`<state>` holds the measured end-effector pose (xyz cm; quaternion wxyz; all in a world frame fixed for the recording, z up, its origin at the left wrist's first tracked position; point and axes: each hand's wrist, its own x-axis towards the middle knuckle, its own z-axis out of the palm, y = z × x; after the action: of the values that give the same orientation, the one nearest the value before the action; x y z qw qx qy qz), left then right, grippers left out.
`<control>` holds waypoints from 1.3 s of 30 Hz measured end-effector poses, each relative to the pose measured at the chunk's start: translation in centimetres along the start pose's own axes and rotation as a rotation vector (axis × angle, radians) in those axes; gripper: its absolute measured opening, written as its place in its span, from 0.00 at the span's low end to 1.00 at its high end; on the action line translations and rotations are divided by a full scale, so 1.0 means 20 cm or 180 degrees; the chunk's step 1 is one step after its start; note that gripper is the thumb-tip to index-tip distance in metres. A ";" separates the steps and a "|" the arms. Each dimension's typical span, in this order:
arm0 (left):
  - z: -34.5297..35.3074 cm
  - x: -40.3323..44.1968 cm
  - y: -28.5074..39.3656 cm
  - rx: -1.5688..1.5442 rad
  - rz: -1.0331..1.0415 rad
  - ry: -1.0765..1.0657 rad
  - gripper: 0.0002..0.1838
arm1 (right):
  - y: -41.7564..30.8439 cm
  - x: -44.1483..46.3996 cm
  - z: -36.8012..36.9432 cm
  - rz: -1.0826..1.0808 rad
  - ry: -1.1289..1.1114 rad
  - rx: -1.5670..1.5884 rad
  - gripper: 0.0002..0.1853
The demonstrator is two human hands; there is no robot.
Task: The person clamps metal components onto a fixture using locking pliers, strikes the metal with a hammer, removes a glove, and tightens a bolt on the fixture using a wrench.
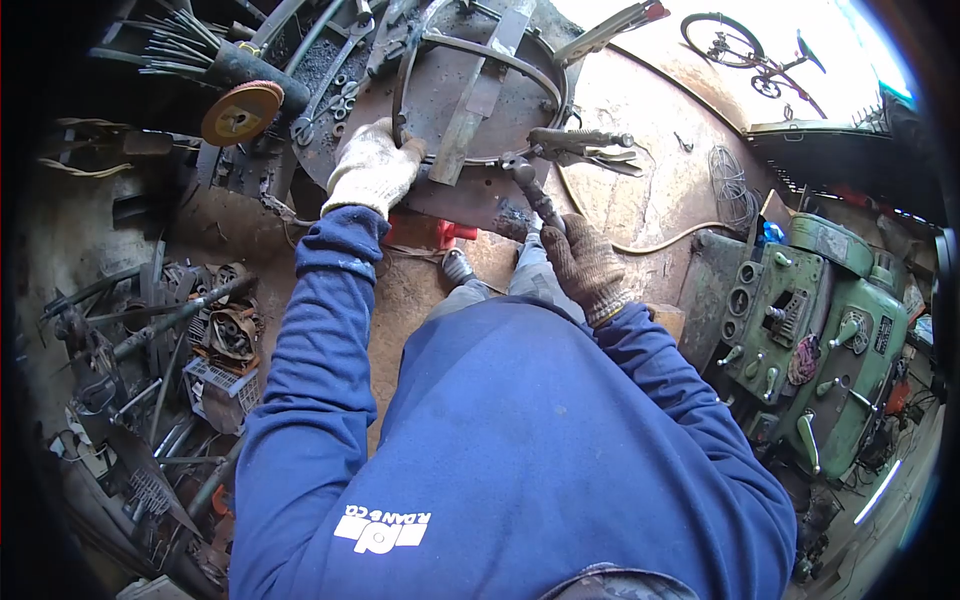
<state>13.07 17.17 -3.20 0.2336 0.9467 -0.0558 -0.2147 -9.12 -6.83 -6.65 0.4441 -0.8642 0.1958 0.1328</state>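
My left hand (374,168), in a pale work glove, closes on the near left part of a round metal frame (402,95) over the dark metal work table (470,205). A darker brown glove covers my right hand (583,262), whose fingers wrap round the handle of a hammer-like tool (540,200). The tool's head is at the near right edge of the round frame. A flat metal bar (470,125) lies across the frame, between my hands. Right of the tool's head sit locking pliers (580,142).
A grinding disc (242,113), rods (185,45), a wrench (325,85) and nuts (345,95) are at the upper left. Scrap metal and a crate (220,390) lie lower left. A green machine (820,330) stands right, with a hose (660,245) on the floor and a bicycle (755,60) beyond.
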 end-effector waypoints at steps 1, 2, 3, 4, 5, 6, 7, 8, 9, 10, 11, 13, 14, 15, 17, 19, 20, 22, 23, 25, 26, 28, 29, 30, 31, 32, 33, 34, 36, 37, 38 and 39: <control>0.01 0.00 -0.01 -0.0113 0.0059 0.0058 0.19 | 0.01 0.00 -0.01 -0.0054 0.0025 -0.0075 0.19; 0.02 0.00 -0.02 -0.0223 0.0102 0.0119 0.16 | 0.02 -0.01 -0.01 -0.0083 0.0014 -0.0079 0.19; 0.03 -0.02 -0.02 -0.0074 0.0151 0.0336 0.17 | 0.04 -0.03 -0.01 -0.0107 -0.0036 0.0120 0.19; 0.06 -0.05 -0.04 0.0125 0.0339 0.0735 0.20 | 0.05 -0.05 -0.01 -0.0129 -0.0079 0.0321 0.20; 0.10 -0.10 -0.04 -0.0049 0.0354 0.1267 0.21 | 0.05 -0.06 -0.01 -0.0220 -0.0084 0.0394 0.20; 0.13 -0.19 -0.02 -0.0225 0.0384 0.1797 0.23 | 0.04 -0.07 -0.02 -0.0239 -0.0068 0.0400 0.20; 0.16 -0.24 -0.06 -0.0354 0.0887 0.2073 0.22 | 0.01 -0.07 -0.02 -0.0171 -0.0031 0.0405 0.19; 0.17 -0.31 -0.06 -0.0115 0.1284 0.2305 0.20 | -0.01 -0.08 -0.03 -0.0089 -0.0006 0.0406 0.19; 0.18 -0.36 -0.05 -0.0140 0.1560 0.2240 0.20 | -0.05 -0.09 -0.04 0.0188 -0.0151 0.0695 0.17; 0.19 -0.40 -0.03 -0.0167 0.1818 0.2178 0.21 | -0.06 -0.10 -0.03 0.0189 -0.0171 0.0685 0.17; 0.21 -0.41 0.01 0.0010 0.1412 0.1953 0.22 | -0.08 -0.10 -0.02 0.0219 -0.0179 0.1008 0.17; 0.24 -0.42 0.02 -0.0043 0.1263 0.1494 0.24 | -0.11 -0.10 -0.02 0.0171 -0.0244 0.1346 0.16; 0.25 -0.42 0.04 -0.0118 0.1198 0.1345 0.25 | -0.13 -0.09 -0.02 0.0147 -0.0243 0.1319 0.16; 0.27 -0.42 0.04 -0.0183 0.1193 0.1442 0.26 | -0.14 -0.09 -0.03 0.0137 -0.0290 0.1345 0.16; 0.28 -0.42 0.02 -0.0207 0.1188 0.1422 0.25 | -0.17 -0.09 -0.03 0.0122 -0.0337 0.1279 0.18; 0.26 -0.42 0.02 -0.0212 0.1174 0.1383 0.25 | -0.21 -0.11 -0.03 0.0107 -0.0289 0.1294 0.18; 0.25 -0.42 0.02 -0.0244 0.1273 0.1284 0.23 | -0.23 -0.12 -0.02 0.0114 -0.0256 0.1320 0.18; 0.23 -0.41 0.01 -0.0275 0.1367 0.1185 0.20 | -0.28 -0.13 -0.02 0.0028 -0.0232 0.1259 0.18; 0.21 -0.40 -0.01 -0.0113 0.1360 0.1223 0.17 | -0.29 -0.13 -0.02 -0.0057 -0.0193 0.1201 0.18; 0.14 -0.41 -0.04 -0.0160 0.1376 0.1618 0.12 | -0.28 -0.11 0.01 -0.0105 -0.0243 0.1341 0.18; 0.12 -0.38 -0.09 -0.0295 0.1436 0.2069 0.12 | -0.28 -0.10 0.03 -0.0152 -0.0291 0.1489 0.18; 0.06 -0.31 -0.15 -0.0324 0.1205 0.2560 0.13 | -0.30 -0.09 0.03 -0.0137 -0.0297 0.1408 0.17; 0.04 -0.25 -0.18 -0.0335 0.1346 0.2479 0.13 | -0.31 -0.07 0.04 0.0004 -0.0348 0.1077 0.17; 0.05 -0.18 -0.22 -0.0350 0.1479 0.2398 0.14 | -0.31 -0.07 0.05 0.0145 -0.0402 0.0739 0.17; 0.06 -0.12 -0.25 -0.0515 0.1344 0.1862 0.15 | -0.34 -0.08 0.05 0.0131 -0.0348 0.0934 0.17; 0.10 -0.09 -0.27 -0.0634 0.1220 0.1504 0.15 | -0.36 -0.09 0.04 0.0099 -0.0353 0.0914 0.17; 0.10 -0.08 -0.25 -0.0612 0.0950 0.1265 0.14 | -0.36 -0.10 0.02 -0.0113 -0.0286 0.1234 0.18; 0.10 -0.07 -0.24 -0.0589 0.0681 0.1015 0.13 | -0.42 -0.12 0.00 -0.0315 -0.0218 0.1555 0.18; 0.11 -0.05 -0.25 -0.0723 0.0616 0.1000 0.13 | -0.57 -0.21 -0.11 -0.1238 -0.0042 0.1936 0.23; 0.13 -0.05 -0.25 -0.0846 0.0556 0.0965 0.13 | -0.65 -0.26 -0.17 -0.1577 0.0119 0.1831 0.25; 0.13 -0.06 -0.25 -0.0857 0.0537 0.0963 0.13 | -0.72 -0.29 -0.21 -0.1923 0.0280 0.1721 0.27; 0.12 -0.07 -0.24 -0.0844 0.0499 0.0960 0.13 | -0.77 -0.31 -0.23 -0.2234 0.0412 0.1711 0.30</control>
<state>10.78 20.76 -6.75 0.3778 0.9218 -0.0649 -0.0572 -7.44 -1.14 9.48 0.6579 -0.7387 -0.0544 -0.1359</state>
